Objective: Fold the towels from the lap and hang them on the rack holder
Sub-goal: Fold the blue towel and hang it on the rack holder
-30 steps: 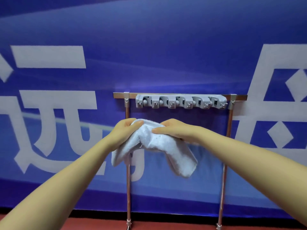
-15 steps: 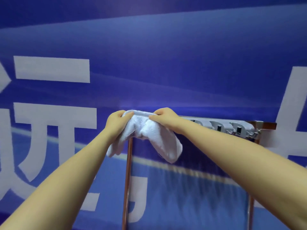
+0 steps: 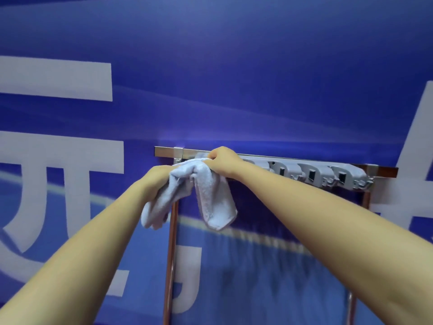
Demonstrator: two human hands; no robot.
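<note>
A pale blue towel hangs bunched between both hands, its two ends drooping down. My left hand grips its left part just below the rack's left end. My right hand pinches the towel's top against the leftmost clip of the grey rack holder. The holder is a strip of several clips fixed to a horizontal metal bar. Its left clips are hidden behind my right hand and forearm.
The bar rests on two copper-coloured upright poles, the left pole and the right pole. Behind the stand is a blue banner wall with large white characters.
Both hands have carried the towel up and to the right, from below the bar to the rack's left end. My right hand now presses the towel at the leftmost clip.
</note>
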